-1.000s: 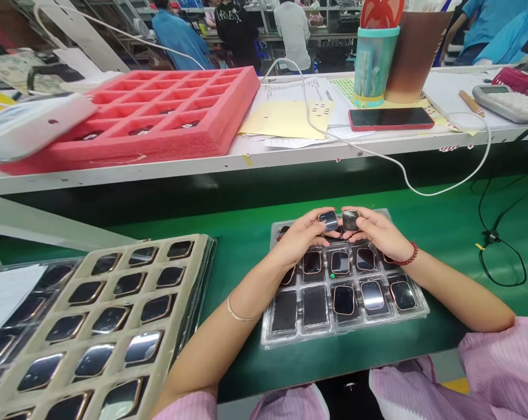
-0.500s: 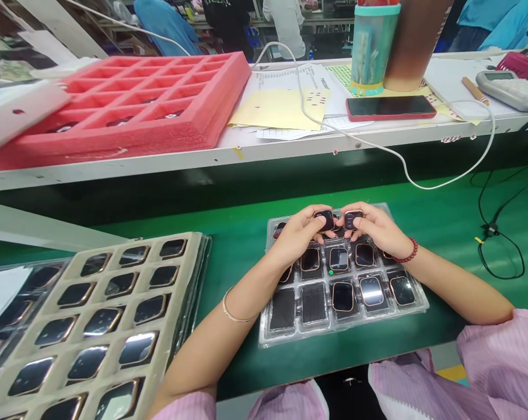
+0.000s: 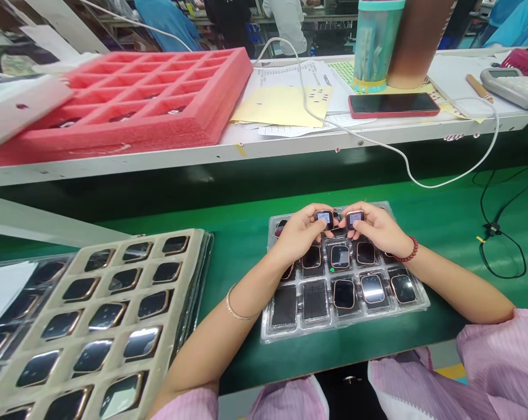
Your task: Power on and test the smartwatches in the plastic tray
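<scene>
A: Left hand [image 3: 299, 233], fingers pinched narrow on small square dark-faced watch body with rose-gold rim [image 3: 324, 218]. Right hand [image 3: 377, 230], same narrow pinch on second small square watch body [image 3: 355, 217]. Both raised just above far edge of clear plastic blister tray [image 3: 422, 302], pale code labels showing on upturned sides.

B: Risks?

A: Fingertip-only grip; likely slip, with a drop onto the watches seated below and scuffed glass. Two pieces nearly touching, so possible knock between rims.

B: Counts?

A: Two watch bodies in hand. Near row of tray: three filled pockets, two empty. Middle row: three seen, rest hidden under hands. Beige foam tray [image 3: 158, 326] at left, fifteen or so visible. One red foam grid tray [image 3: 211, 125], one red-cased phone [image 3: 394, 104].
</scene>
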Motion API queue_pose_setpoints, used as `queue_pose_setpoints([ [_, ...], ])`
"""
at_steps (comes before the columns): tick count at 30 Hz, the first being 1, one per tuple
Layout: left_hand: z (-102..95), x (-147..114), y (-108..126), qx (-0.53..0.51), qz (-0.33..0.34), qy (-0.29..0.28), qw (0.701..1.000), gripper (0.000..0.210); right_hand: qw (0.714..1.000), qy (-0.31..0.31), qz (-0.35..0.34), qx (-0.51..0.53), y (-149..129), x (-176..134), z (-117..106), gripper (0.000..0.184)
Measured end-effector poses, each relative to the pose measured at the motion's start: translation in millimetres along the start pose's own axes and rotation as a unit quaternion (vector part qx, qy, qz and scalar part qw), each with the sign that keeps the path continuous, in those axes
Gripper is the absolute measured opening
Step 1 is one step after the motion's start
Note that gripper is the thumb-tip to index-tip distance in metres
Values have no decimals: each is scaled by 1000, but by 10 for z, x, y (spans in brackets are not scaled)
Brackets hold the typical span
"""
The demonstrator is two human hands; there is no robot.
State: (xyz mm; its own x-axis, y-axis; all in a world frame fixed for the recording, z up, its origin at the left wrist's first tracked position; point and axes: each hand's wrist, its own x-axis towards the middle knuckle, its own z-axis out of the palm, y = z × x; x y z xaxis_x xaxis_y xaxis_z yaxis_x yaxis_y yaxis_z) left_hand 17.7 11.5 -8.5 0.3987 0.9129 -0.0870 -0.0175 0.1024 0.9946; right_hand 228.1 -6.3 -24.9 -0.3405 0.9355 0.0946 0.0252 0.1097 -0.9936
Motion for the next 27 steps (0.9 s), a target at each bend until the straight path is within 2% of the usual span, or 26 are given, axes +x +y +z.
queue_pose_setpoints([
  [27,-11,7,-47,24,14,-9,1000,29,1000,3,18,-1,-36,-7,14,20],
])
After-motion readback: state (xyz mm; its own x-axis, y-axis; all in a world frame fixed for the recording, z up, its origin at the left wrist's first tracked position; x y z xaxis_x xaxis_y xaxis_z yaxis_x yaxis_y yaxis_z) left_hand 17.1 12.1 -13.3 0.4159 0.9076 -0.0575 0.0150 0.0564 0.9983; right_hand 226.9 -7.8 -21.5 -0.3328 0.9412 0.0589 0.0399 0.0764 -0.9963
